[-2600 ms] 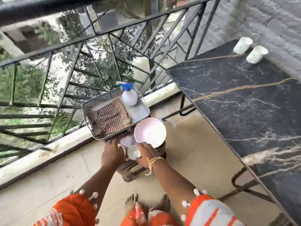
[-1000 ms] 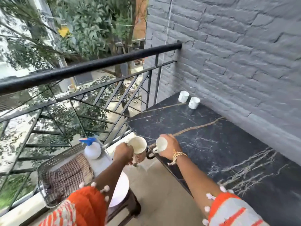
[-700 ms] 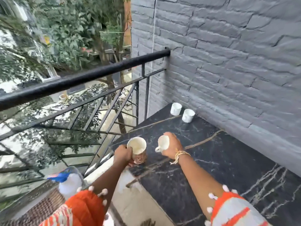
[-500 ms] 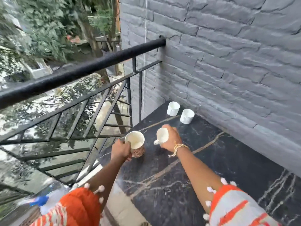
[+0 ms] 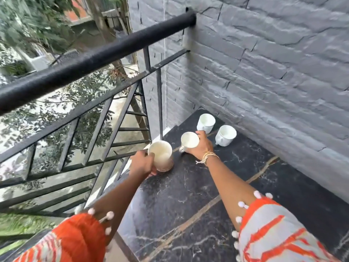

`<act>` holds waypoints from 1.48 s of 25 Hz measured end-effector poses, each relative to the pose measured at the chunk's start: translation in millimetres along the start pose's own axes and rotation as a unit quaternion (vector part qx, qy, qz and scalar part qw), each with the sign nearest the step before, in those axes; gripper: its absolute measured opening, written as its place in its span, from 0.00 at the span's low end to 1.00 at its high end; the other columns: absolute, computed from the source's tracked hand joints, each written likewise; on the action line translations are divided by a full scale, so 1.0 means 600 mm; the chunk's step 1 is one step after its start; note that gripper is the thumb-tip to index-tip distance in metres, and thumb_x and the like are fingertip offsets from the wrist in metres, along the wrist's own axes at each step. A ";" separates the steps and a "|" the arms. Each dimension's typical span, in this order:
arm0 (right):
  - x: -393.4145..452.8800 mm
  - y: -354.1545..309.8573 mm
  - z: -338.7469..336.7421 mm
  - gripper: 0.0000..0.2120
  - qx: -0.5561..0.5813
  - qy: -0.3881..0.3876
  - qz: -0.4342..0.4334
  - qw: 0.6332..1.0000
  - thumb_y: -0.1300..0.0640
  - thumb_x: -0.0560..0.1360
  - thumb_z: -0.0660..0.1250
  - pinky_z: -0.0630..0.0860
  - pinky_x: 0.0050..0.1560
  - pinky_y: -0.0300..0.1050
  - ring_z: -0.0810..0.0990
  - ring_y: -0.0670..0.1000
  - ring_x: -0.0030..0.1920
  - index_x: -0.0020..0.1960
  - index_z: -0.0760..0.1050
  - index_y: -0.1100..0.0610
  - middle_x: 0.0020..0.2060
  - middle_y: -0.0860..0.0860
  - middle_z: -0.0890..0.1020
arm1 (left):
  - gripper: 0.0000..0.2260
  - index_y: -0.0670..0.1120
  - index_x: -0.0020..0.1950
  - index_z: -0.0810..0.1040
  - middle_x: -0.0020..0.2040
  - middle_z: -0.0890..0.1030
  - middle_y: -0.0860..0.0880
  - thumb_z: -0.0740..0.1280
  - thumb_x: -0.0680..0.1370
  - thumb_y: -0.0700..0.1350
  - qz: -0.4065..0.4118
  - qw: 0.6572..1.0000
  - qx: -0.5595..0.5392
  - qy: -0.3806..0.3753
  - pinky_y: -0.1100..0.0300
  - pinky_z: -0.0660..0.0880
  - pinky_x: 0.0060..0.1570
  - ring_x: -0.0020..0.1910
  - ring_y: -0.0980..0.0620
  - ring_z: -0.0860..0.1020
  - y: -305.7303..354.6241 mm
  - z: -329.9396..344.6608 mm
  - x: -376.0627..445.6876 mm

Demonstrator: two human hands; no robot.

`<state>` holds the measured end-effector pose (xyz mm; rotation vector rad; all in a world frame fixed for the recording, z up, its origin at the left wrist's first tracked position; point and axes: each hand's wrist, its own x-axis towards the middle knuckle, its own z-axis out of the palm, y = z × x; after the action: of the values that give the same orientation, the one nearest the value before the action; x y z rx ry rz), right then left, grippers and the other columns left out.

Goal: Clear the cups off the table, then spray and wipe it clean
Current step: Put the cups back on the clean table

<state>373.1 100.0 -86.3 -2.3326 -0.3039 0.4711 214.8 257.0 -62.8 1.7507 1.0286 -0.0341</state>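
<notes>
While both arms are reaching out from orange-striped sleeves (image 5: 279,237) over the dark marbled surface (image 5: 188,201), the person is gripping a cup in each hand. Nearest, the left hand (image 5: 142,165) is wrapping its fingers round the side of the cream mug (image 5: 161,155), a taller one with a brownish band at its foot; the mug is sitting at or just above the surface near the railing-side edge, and I cannot tell whether its base is touching. A little farther on, the right hand (image 5: 200,146), a thread bracelet at its wrist, is curling round the small white cup (image 5: 189,142), whose handle is pointing back toward the person and whose mouth is tilting toward the camera. Beyond that, two more white cups are standing free in the far corner: the far-left cup (image 5: 205,122) just beyond the right hand's fingertips, and the far-right cup (image 5: 225,135) beside it, near the grey brick wall (image 5: 273,76). The black railing (image 5: 90,59) is running along the left, with trees below.

Judging from this, clearing is hardly advanced: four cups are over or on the surface, two in hand and two untouched. Spraying and wiping are still to come, and no bottle or cloth is showing here.
</notes>
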 end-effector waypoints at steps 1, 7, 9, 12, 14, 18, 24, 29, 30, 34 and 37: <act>0.006 0.003 -0.002 0.42 0.010 -0.008 0.003 1.000 0.51 0.61 0.82 0.70 0.61 0.46 0.73 0.57 0.63 0.69 0.64 0.54 0.63 0.54 0.75 | 0.10 0.36 0.49 0.75 0.28 0.80 0.37 0.58 0.76 0.41 -0.006 1.000 -0.015 -0.009 0.49 0.79 0.26 0.25 0.39 0.81 0.000 0.006 0.004; -0.039 0.031 0.015 0.51 0.056 -0.021 0.089 0.994 0.62 0.61 0.77 0.69 0.69 0.52 0.68 0.58 0.69 0.76 0.52 0.55 0.71 0.56 0.63 | 0.08 0.36 0.49 0.73 0.22 0.78 0.44 0.56 0.78 0.38 -0.011 0.999 -0.028 -0.028 0.53 0.78 0.24 0.22 0.43 0.78 0.005 0.034 -0.009; -0.082 0.045 0.022 0.48 0.107 -0.052 0.118 0.986 0.65 0.63 0.75 0.74 0.63 0.50 0.72 0.57 0.65 0.76 0.52 0.54 0.69 0.59 0.65 | 0.07 0.37 0.48 0.72 0.23 0.78 0.42 0.56 0.78 0.39 -0.004 0.999 -0.017 -0.038 0.52 0.79 0.24 0.23 0.42 0.79 0.014 0.053 -0.024; -0.133 0.066 0.023 0.48 0.119 -0.116 0.068 0.984 0.66 0.61 0.75 0.76 0.56 0.48 0.74 0.56 0.62 0.75 0.55 0.52 0.65 0.59 0.71 | 0.10 0.37 0.47 0.75 0.28 0.80 0.38 0.56 0.77 0.41 0.014 0.997 0.014 -0.069 0.45 0.81 0.30 0.26 0.40 0.81 0.031 0.094 -0.042; -0.150 0.078 0.015 0.50 0.113 -0.099 0.048 0.988 0.57 0.54 0.78 0.75 0.61 0.53 0.74 0.55 0.63 0.72 0.59 0.48 0.65 0.54 0.73 | 0.10 0.39 0.47 0.76 0.30 0.81 0.38 0.56 0.76 0.42 0.023 0.995 0.028 -0.090 0.45 0.82 0.31 0.28 0.40 0.81 0.043 0.121 -0.048; -0.154 0.097 -0.035 0.38 0.082 0.015 0.075 0.994 0.49 0.55 0.83 0.75 0.56 0.46 0.79 0.51 0.55 0.62 0.72 0.50 0.55 0.49 0.81 | 0.13 0.43 0.55 0.77 0.34 0.82 0.43 0.58 0.79 0.49 0.027 0.985 0.054 -0.160 0.57 0.78 0.28 0.28 0.44 0.80 0.064 0.166 -0.050; -0.127 0.099 -0.051 0.36 0.109 0.098 0.117 0.982 0.48 0.56 0.82 0.70 0.53 0.38 0.80 0.51 0.57 0.62 0.76 0.52 0.55 0.49 0.83 | 0.13 0.49 0.51 0.76 0.42 0.81 0.45 0.57 0.78 0.56 0.045 0.980 0.037 -0.188 0.58 0.73 0.34 0.35 0.46 0.77 0.075 0.183 -0.019; -0.106 0.093 -0.049 0.35 0.123 0.099 0.149 0.976 0.54 0.59 0.81 0.68 0.55 0.37 0.76 0.52 0.58 0.63 0.72 0.53 0.56 0.51 0.81 | 0.13 0.48 0.57 0.77 0.56 0.81 0.39 0.61 0.78 0.53 0.091 0.973 0.145 -0.153 0.54 0.75 0.47 0.48 0.43 0.79 0.038 0.175 0.007; -0.104 0.099 -0.043 0.37 0.124 0.088 0.160 0.975 0.56 0.59 0.81 0.71 0.59 0.42 0.76 0.53 0.59 0.64 0.70 0.53 0.57 0.52 0.80 | 0.15 0.47 0.62 0.76 0.58 0.80 0.41 0.61 0.79 0.51 0.105 0.968 0.180 -0.143 0.54 0.74 0.53 0.54 0.42 0.78 0.031 0.170 0.009; -0.137 0.113 -0.020 0.39 0.054 0.060 0.196 0.977 0.64 0.64 0.74 0.72 0.66 0.55 0.72 0.58 0.67 0.72 0.62 0.58 0.68 0.55 0.71 | 0.14 0.46 0.64 0.76 0.63 0.76 0.44 0.61 0.79 0.45 0.159 0.942 0.273 -0.118 0.54 0.71 0.59 0.61 0.44 0.75 -0.008 0.154 -0.013; -0.209 0.109 0.000 0.31 -0.079 0.003 0.149 0.986 0.64 0.69 0.69 0.67 0.70 0.52 0.67 0.57 0.70 0.71 0.66 0.57 0.71 0.53 0.66 | 0.16 0.46 0.66 0.73 0.66 0.72 0.43 0.61 0.78 0.46 0.153 0.930 0.313 -0.120 0.51 0.72 0.61 0.62 0.43 0.74 -0.041 0.142 -0.055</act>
<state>264.9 9.8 -101.3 -2.5473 0.0128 0.6026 214.8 171.9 -103.8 2.3978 0.5798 -0.4088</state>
